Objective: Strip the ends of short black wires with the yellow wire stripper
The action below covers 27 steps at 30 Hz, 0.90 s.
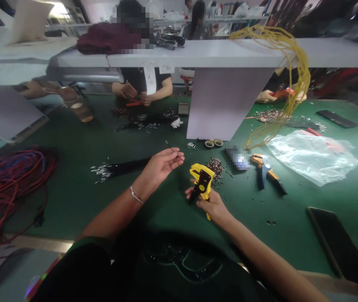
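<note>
My left hand [163, 165] pinches a thin dark wire [180, 157] between thumb and fingers, above the green table. A few hand-widths to the right, my right hand [212, 204] grips a yellow and black wire stripper [202, 181] by its handles, jaws pointing up and away from me. The wire and the stripper are apart. Just behind the stripper lies a pile of small metal terminals [215, 166]. Left of my left hand, a bundle of black wires [125, 167] with pale metal ends lies flat, partly hidden by my forearm.
Coiled red and blue cables [11, 184] lie at the left. To the right are blue-orange pliers [266, 173], a clear plastic bag [315, 155] and a phone [336, 239]. Yellow wires [301, 79] hang from a white shelf [210, 54]. Across the table, a person's hands [137, 94] work.
</note>
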Each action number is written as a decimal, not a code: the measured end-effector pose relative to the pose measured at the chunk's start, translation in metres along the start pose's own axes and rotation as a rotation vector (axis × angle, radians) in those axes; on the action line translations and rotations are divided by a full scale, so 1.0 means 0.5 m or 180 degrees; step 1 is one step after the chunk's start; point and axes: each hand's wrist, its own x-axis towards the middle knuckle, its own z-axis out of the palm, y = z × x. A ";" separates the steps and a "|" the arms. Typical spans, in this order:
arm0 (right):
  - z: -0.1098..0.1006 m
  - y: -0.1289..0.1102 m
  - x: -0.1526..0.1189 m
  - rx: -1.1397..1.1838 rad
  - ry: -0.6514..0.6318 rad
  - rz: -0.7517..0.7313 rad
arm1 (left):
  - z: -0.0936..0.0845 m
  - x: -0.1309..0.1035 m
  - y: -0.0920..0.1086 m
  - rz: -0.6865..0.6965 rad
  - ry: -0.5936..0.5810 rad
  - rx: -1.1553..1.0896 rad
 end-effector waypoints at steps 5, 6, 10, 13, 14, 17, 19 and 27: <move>-0.001 -0.002 -0.003 -0.0064 -0.0089 -0.0094 | -0.002 0.002 0.002 -0.0088 0.0008 0.0054; -0.002 -0.003 -0.004 -0.0060 -0.0173 -0.0110 | -0.002 0.002 0.002 -0.0098 0.0007 0.0071; -0.005 -0.005 -0.003 -0.0066 -0.0432 -0.0038 | -0.005 0.002 -0.001 -0.0167 0.0030 0.0110; -0.006 -0.001 0.001 0.0008 -0.0479 0.0049 | -0.006 0.003 -0.006 -0.0174 0.0001 0.0054; -0.006 0.001 0.002 0.0051 -0.0482 0.0046 | -0.006 0.004 -0.008 -0.0164 -0.0001 0.0028; -0.007 0.009 0.005 0.0101 -0.0434 -0.0008 | -0.007 0.005 -0.012 -0.0136 0.0029 -0.0038; -0.006 0.015 0.007 0.0140 -0.0411 -0.0012 | -0.008 0.006 -0.015 -0.0121 0.0046 -0.0075; 0.000 0.022 0.005 0.0154 -0.0284 0.0132 | -0.011 0.010 -0.028 -0.0215 0.0078 -0.0267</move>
